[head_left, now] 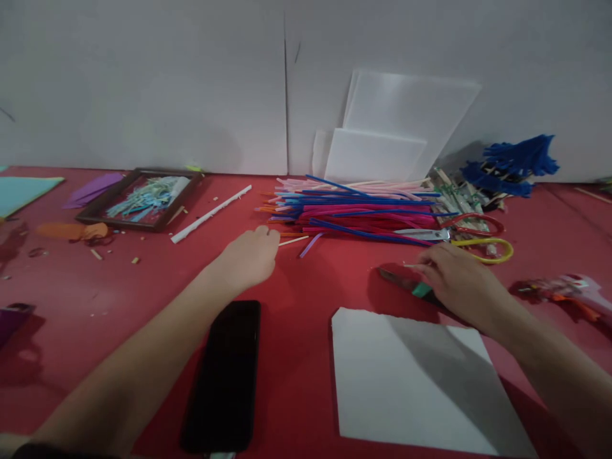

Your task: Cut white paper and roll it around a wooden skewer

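My left hand is closed at the middle of the red table, with a thin wooden stick jutting from its fingers to the right. To the right, my right hand pinches a small pale stick between its fingertips. Beneath that hand lies a tool with a dark tip and a green-and-black handle; my hand covers part of it. Scissors with red and yellow handles rest just beyond my right hand. A bundle of colourful pipe cleaners lies between and behind both hands.
A black phone and a white sheet lie in front. At the back left are a brown frame with shredded paper and a white rolled stick. White boards lean on the wall, near a blue fringed item.
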Demonstrator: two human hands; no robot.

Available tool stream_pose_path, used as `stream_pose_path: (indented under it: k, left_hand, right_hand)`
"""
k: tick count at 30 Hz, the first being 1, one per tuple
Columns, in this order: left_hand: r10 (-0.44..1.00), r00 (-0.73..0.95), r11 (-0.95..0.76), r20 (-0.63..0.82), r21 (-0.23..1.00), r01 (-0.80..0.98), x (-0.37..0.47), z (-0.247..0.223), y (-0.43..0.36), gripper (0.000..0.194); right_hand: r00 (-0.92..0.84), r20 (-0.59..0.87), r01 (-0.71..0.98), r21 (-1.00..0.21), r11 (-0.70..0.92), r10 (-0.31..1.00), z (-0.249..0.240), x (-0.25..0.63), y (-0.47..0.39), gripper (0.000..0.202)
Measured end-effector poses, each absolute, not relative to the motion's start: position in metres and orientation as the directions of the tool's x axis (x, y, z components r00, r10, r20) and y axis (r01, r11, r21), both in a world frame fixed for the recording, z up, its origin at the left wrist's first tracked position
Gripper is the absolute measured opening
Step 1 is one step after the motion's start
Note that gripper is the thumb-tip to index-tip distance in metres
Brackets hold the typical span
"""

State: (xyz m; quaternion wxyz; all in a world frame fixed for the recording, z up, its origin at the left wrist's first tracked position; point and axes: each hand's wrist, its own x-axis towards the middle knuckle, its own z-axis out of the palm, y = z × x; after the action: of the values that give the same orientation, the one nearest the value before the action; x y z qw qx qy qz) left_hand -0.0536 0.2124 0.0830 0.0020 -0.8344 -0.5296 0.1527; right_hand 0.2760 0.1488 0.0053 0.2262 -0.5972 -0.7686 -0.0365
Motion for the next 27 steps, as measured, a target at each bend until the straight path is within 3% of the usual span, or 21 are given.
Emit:
stream_pose_path:
  k: [4,11,20,27]
  left_hand:
    - [0.872,0.381,-0.443,-0.307,-0.167,0.881,-0.06,0.075,0.218,0.032]
    - [0.87,0.366,-0.442,-0.329,-0.194,0.876,-0.054,0.07,0.215,0.033]
    - [0.918,0.331,-0.375,-0.218,-0.207,0.904,-0.05,0.073,0.211,0.032]
    - [0.935,0.295,-0.338,-0.196,-0.244,0.909,-0.055,0.07,0.216,0.032]
  right_hand:
    - [-0.172,0.377,0.94,-0.214,0.266,0.91,-0.012,0.293,0.163,0.027]
    - [-0.137,0.467,0.942,-0.211,0.261,0.873,0.0,0.288,0.144,0.023]
    - [-0.165,0.547,0.914,-0.228,0.335,0.821,0.01,0.263,0.109,0.019]
    - [-0.159,0.417,0.917,-0.273,0.29,0.895,-0.007,0.279,0.112,0.033]
